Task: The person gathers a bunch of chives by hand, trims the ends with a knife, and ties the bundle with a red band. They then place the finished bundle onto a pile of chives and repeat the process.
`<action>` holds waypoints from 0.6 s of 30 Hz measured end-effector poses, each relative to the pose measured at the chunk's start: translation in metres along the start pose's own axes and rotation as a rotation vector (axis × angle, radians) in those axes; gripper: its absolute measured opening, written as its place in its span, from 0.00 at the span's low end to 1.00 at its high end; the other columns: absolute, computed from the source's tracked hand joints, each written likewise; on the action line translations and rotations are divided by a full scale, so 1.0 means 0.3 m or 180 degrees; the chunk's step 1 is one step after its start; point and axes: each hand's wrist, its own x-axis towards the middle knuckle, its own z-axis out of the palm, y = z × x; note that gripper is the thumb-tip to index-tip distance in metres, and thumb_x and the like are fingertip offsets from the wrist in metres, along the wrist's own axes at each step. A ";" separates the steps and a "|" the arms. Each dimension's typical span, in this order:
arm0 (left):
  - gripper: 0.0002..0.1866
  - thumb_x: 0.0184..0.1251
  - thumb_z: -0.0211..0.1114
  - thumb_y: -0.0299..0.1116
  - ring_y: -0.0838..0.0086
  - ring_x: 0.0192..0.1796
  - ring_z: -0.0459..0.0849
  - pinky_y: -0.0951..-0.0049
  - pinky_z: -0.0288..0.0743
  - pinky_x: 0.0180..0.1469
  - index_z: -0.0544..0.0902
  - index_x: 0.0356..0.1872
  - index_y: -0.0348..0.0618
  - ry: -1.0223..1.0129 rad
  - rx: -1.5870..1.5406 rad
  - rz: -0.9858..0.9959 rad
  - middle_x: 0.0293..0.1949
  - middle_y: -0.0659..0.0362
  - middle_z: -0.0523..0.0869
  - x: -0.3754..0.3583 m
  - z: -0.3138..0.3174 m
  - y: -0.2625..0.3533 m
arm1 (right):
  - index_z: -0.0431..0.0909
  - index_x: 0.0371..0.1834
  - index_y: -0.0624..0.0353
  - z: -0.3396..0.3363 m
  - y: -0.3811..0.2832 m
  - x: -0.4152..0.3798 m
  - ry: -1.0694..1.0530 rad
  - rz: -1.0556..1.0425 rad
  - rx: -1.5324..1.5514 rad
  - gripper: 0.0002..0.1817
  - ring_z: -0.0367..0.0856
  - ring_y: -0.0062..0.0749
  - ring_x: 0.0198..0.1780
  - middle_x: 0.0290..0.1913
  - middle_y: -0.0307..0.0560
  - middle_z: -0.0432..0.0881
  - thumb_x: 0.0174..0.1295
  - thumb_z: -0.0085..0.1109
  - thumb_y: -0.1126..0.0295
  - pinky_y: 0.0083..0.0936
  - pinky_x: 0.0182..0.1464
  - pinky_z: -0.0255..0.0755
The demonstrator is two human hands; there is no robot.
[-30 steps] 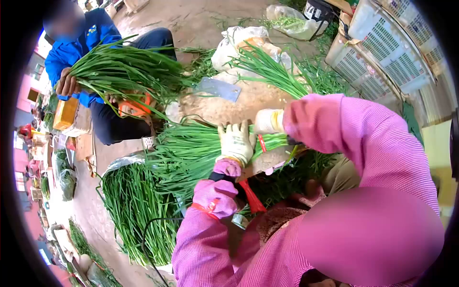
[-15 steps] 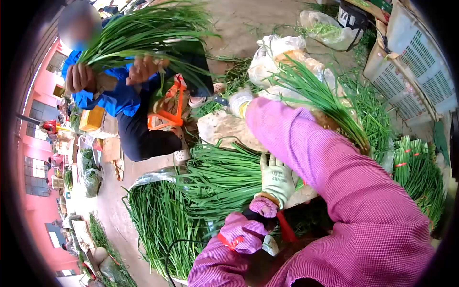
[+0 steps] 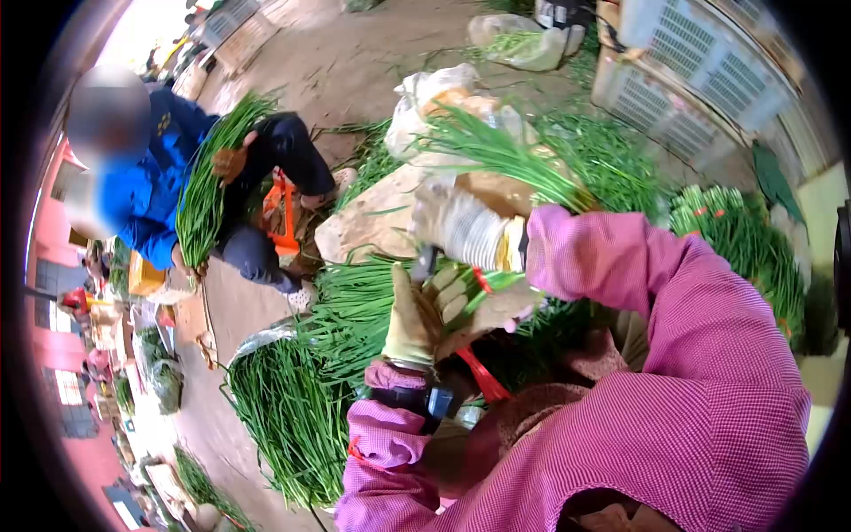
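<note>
My left hand, in a pale glove, is beside a bundle of long green leaves, its thumb apart from its half-curled fingers. A red band circles the bundle's pale stem end, just right of those fingers. Above it, my right hand, in a whitish glove blurred by motion, is closed on a small dark tool that points down toward the bundle. Another loose bunch of green leaves lies on the board beyond my right hand.
A person in blue sits at the left, holding a green bunch. A heap of leaves stands at the lower left. Grey crates stand at the upper right, with tied bundles below them. Plastic bags lie on the floor.
My right hand has come down and back toward my left hand. My left hand has moved left, its fingers now more curled. The other person has lowered the green bunch. The view has turned.
</note>
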 end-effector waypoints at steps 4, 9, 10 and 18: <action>0.22 0.77 0.57 0.48 0.74 0.42 0.83 0.75 0.78 0.47 0.78 0.57 0.38 -0.0731 0.1986 0.0540 0.44 0.57 0.84 -0.006 -0.052 -0.172 | 0.81 0.55 0.49 -0.039 -0.109 -0.278 -0.0584 -0.0111 0.0360 0.19 0.69 0.40 0.69 0.63 0.42 0.77 0.60 0.52 0.66 0.40 0.71 0.60; 0.15 0.74 0.61 0.33 0.79 0.31 0.76 0.79 0.71 0.35 0.77 0.57 0.37 -0.0483 0.1001 0.0532 0.33 0.63 0.82 -0.160 0.112 -0.275 | 0.72 0.63 0.52 -0.203 -0.174 -0.504 -0.0220 0.1566 0.0945 0.25 0.71 0.42 0.67 0.63 0.45 0.77 0.60 0.54 0.63 0.39 0.67 0.66; 0.16 0.74 0.61 0.32 0.80 0.31 0.76 0.80 0.70 0.35 0.77 0.59 0.37 -0.0292 0.1192 0.0607 0.34 0.64 0.82 -0.208 0.147 -0.288 | 0.73 0.62 0.54 -0.219 -0.196 -0.564 0.0251 0.2249 0.1512 0.25 0.76 0.45 0.61 0.58 0.50 0.80 0.61 0.56 0.61 0.36 0.62 0.71; 0.19 0.71 0.63 0.26 0.82 0.39 0.76 0.81 0.73 0.41 0.75 0.61 0.39 -0.0508 0.1885 0.0733 0.40 0.65 0.81 -0.265 0.283 -0.587 | 0.79 0.52 0.58 -0.282 -0.336 -0.795 0.0558 0.4053 0.6628 0.22 0.76 0.21 0.34 0.37 0.37 0.81 0.71 0.55 0.49 0.21 0.38 0.74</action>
